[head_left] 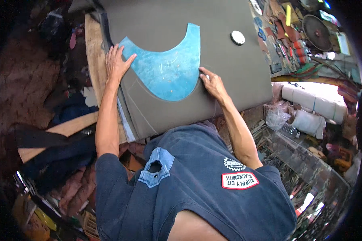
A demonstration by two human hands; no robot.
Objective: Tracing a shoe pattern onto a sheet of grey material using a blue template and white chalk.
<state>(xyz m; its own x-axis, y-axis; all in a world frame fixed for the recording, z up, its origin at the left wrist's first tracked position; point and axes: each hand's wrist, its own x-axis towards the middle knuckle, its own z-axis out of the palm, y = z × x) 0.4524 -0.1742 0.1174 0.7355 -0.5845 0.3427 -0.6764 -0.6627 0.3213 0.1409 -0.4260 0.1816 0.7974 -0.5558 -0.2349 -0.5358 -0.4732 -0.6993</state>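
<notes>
A blue crescent-shaped flat template (165,76) lies on a dark grey-brown sheet (229,76) spread over the work table. My left hand (117,64) rests with fingers spread on the template's upper left tip and the sheet beside it. At the template's right edge, my right hand (213,85) is closed, its fingertips touching or very near that edge. Something small and white shows between its fingers; its kind cannot be made out. Thin pale curved lines run on the sheet below and left of the template.
A round white-topped tin (237,37) sits on the sheet at the right. Beyond the sheet's right side lie blue-handled scissors (261,33) and several small tools. A wooden board (94,52) borders the left side. White wrapped bundles (313,100) and a plastic bottle (288,130) lie lower right.
</notes>
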